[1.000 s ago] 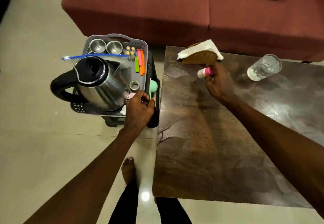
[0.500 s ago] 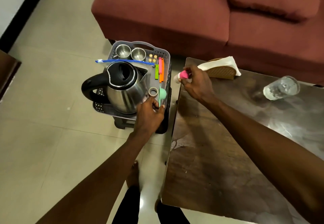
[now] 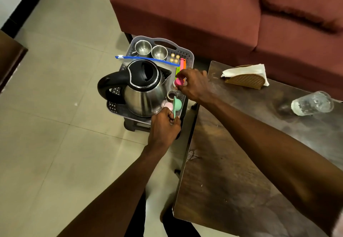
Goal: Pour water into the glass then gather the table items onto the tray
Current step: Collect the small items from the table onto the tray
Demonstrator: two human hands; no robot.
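pink and white, a small bottle [image 3: 177,83] sits pinched in the fingertips of the right hand [image 3: 194,86], held just above the right side of the grey tray [image 3: 187,55], near the roll of tape [image 3: 171,95] and beside the steel kettle [image 3: 144,88]. head view, the only one: the glass [image 3: 311,104] stands far right on the dark wooden table [image 3: 232,171] and looks already filled, so the pouring seems done and the gathering step is in hand. the left hand [image 3: 164,127] is curled round the handle of a mint green scoop [image 3: 177,104], whose bowl lies on the tray's near right corner next to a pale pink piece; whether it is setting it down or steadying it, i cannot tell.

next move, as i judge it: lower the bottle into the free gap between kettle and tray wall, let go without knocking the tape or the markers [image 3: 181,64], then reach back for the napkin holder [image 3: 246,78], which is well apart on the table's far edge, and the glass.

pose: right forearm stretches across the table's left edge, wrist bent down, thumb and fingers closed on the bottle; left forearm comes straight up from below, knuckles upward, fingers folded tight.
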